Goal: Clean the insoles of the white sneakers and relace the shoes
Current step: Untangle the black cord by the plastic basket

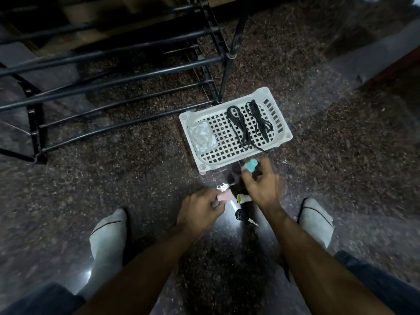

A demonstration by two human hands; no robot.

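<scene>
Two black laces point(248, 125) in one white basket point(284, 135), two hands nearby.

Bare forearms, dark trouser legs point(384, 285) — pale grey socks point(109, 237) with a thin dark stripe.

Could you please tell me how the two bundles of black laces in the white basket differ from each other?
The left laces form a longer bundle, lying wholly inside the basket. The right laces are more tightly gathered, with one end trailing over the near rim. Both are black, coiled and untouched by either hand.

Likely home entryway: black shoe rack point(109, 71) on dim granite floor point(318, 155).
</scene>
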